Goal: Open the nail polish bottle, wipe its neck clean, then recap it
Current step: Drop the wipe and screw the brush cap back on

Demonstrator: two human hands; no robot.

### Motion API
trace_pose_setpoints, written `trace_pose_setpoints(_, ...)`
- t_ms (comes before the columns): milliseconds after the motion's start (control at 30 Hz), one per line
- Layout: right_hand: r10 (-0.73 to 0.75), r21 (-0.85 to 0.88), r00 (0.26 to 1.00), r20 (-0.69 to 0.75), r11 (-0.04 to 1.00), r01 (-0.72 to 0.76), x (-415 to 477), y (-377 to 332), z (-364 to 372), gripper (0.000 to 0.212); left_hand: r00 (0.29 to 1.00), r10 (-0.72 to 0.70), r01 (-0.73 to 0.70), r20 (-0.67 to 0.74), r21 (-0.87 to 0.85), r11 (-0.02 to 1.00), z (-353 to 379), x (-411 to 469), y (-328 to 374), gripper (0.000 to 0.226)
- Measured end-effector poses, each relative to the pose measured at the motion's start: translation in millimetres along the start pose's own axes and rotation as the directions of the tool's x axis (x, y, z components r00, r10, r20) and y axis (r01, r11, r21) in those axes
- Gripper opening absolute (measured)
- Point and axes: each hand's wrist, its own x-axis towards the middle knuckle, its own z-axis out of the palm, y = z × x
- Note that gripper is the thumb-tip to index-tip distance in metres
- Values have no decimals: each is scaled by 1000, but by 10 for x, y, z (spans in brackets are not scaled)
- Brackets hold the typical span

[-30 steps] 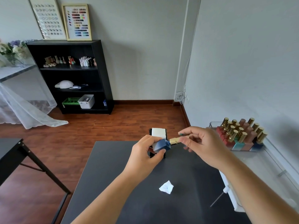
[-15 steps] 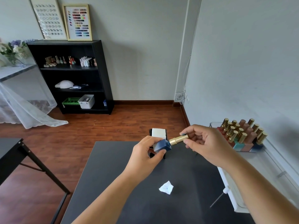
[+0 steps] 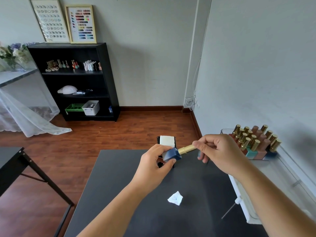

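Observation:
Above the far part of the black table [image 3: 119,194], my left hand [image 3: 153,165] grips a blue nail polish bottle [image 3: 171,154], tilted with its neck pointing right. A gold cap [image 3: 186,149] sits on the bottle's neck. The fingertips of my right hand [image 3: 218,151] pinch the cap's outer end. A crumpled white wipe [image 3: 175,198] lies on the table nearer to me, below both hands.
A black holder with white pads [image 3: 167,140] stands at the table's far edge behind my left hand. On the right, a clear tray [image 3: 280,166] holds several gold-capped polish bottles [image 3: 253,141]. A second black table [image 3: 10,156] stands left, a black shelf [image 3: 75,79] by the wall.
The gold cap, a second ago mostly hidden in my right fingers, now shows full length on the bottle's neck. My right hand has shifted slightly right along it. The left hand stays put.

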Motion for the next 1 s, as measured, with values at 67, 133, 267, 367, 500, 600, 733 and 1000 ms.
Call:
trace_pose_setpoints(67, 3, 13, 1000, 21, 1000, -4, -7, 5, -11, 28, 1000, 5, -5, -1, 6, 1000, -4, -1, -1, 25)
trace_pose_setpoints(133, -19, 25, 998, 58, 1000, 18, -8, 28, -28, 20, 1000, 3, -3, -5, 9, 1000, -10, 5, 0, 27)
trace_pose_setpoints(267, -10, 12, 999, 48, 1000, 9, 19, 39, -24, 9, 1000, 5, -4, -11, 23, 1000, -17, 17, -1, 27)
trace_pose_setpoints(367, 14, 4, 1000, 28, 1000, -14, 23, 32, -38, 17, 1000, 22, -22, -10, 34, 999, -13, 16, 10, 29)
trace_pose_setpoints(500, -20, 8, 997, 71, 1000, 20, 32, 40, -42, 23, 999, 32, -31, -17, 54, 998, -25, 25, 19, 33)
trace_pose_setpoints(600, -13, -2, 999, 42, 1000, 13, 41, 22, -26, 3, 999, 30, -30, -10, 49, 998, -25, 18, 9, 27)
trace_pose_setpoints(733, -16, 11, 1000, 19, 1000, 16, 15, -10, -27, 27, 1000, 1, 1, -27, 55, 998, -9, 11, 3, 29)
trace_pose_setpoints(1000, -32, -55, 999, 8, 998, 32, 16, -5, -22, 27, 999, -21, 24, -45, 63, 998, -6, 1, -8, 30)
